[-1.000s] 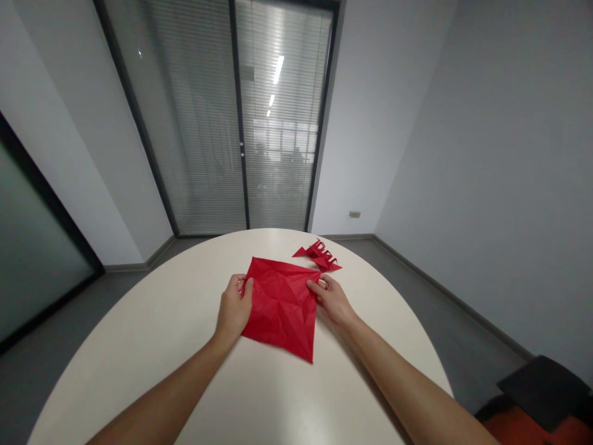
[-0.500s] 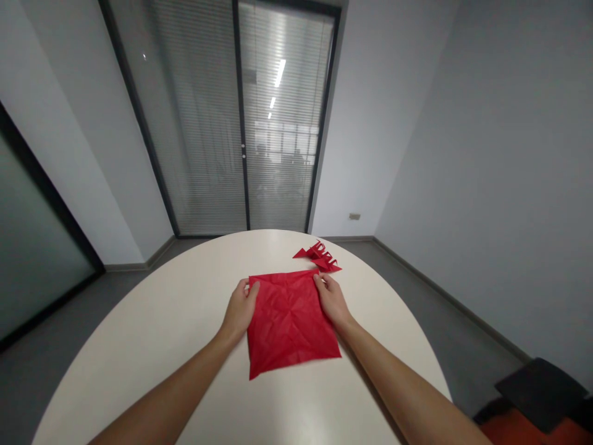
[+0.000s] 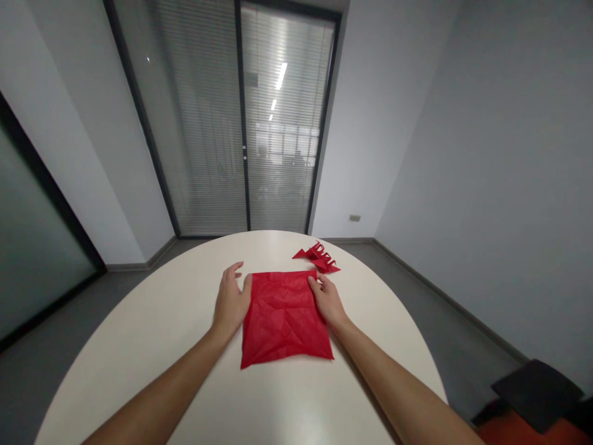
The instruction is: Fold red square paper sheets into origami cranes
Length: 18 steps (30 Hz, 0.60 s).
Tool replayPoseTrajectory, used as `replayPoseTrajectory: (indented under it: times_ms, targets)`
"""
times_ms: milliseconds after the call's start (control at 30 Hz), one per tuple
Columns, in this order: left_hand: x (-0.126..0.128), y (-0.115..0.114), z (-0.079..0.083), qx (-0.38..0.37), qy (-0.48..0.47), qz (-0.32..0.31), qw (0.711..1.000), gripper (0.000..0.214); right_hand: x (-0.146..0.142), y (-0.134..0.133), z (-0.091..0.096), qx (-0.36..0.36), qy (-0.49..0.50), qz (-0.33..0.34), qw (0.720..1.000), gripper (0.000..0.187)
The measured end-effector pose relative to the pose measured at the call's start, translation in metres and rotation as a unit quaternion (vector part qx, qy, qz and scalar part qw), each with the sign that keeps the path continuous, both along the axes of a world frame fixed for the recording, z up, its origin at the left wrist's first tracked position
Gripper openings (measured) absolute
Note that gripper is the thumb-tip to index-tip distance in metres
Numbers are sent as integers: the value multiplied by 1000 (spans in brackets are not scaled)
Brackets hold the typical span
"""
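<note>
A creased, roughly square sheet of red paper (image 3: 285,321) is in front of me, over the table. My right hand (image 3: 328,300) pinches its far right corner, thumb on top and fingers behind. At the far left corner is my left hand (image 3: 231,296), its fingers spread and raised off the sheet; the thumb lies along the paper's left edge. Just beyond the sheet's far right corner lie red folded paper pieces (image 3: 319,256) with pointed, cut-out shapes.
The round white table (image 3: 162,327) spreads around my arms. A black and orange chair (image 3: 537,395) stands at the lower right. Past the table is a glass partition with blinds (image 3: 282,154), and a wall socket (image 3: 354,218) sits low on the wall.
My left hand has let go of the far left corner and spread its fingers, moving slightly left. The sheet has shifted a little left, its near edge now sitting a bit higher.
</note>
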<state>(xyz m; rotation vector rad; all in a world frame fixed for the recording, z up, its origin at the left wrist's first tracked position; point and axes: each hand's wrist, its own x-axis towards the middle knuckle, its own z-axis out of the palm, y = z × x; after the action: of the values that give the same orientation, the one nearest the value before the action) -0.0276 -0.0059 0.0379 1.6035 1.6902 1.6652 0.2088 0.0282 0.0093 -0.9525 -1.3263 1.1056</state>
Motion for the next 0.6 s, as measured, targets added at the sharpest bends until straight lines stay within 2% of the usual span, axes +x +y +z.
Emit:
replayPoseTrajectory:
  times_ms: [67,100,200,267,300,367,433,500,533,600]
  targets:
    - [12,-12,5,67,151,-8,986,35,0,0,-7,-2,-55,-18,998,41]
    - [21,-19,4,65,204,-40,976,36,0,0,-9,6,-90,-34,995,42]
    - [50,-40,-8,-46,303,-134,943,54,4,-4,-4,50,-204,-89,974,46]
    - [61,-49,-19,-129,368,-190,901,69,10,-10,14,102,-265,-118,952,41]
    - [62,-52,-22,-154,393,-213,881,70,14,-15,28,134,-293,-115,940,36]
    - [54,-55,-25,-175,428,-244,853,68,27,-28,61,146,-319,-79,933,24]
    - [34,-57,-22,-184,445,-258,838,68,50,-46,92,123,-269,-76,952,30]
    - [7,-57,-18,-177,460,-269,828,66,87,-68,112,145,-195,-150,959,35]
    - [-7,-57,-16,-179,469,-265,823,65,111,-80,115,169,-160,-208,950,36]
    - [-35,-54,-15,-188,490,-243,816,64,169,-103,107,221,-68,-348,908,35]
